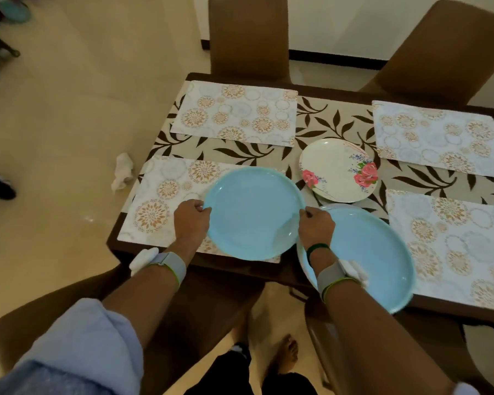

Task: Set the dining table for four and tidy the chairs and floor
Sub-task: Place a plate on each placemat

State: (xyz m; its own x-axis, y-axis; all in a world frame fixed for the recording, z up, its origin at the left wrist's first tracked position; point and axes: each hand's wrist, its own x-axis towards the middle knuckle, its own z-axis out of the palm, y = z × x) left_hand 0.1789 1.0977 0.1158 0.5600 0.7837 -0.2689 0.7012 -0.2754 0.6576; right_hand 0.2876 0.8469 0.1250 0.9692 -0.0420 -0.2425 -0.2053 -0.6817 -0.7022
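Head view: our left hand [190, 220] and right hand [315, 226] pinch opposite rims of the blue plate [251, 215], over the right half of the placemat [160, 203].

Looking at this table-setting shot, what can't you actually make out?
All head view.
- Teal object, top-left corner: blurred, cut by the frame edge.
- Second blue plate: right forearm covers part; whether another plate lies under it is unclear.
- Near-right placemat: cut off by the right edge.
- Held blue plate, gripped by left hand and right hand: the plate hides whether it touches the near-left placemat.
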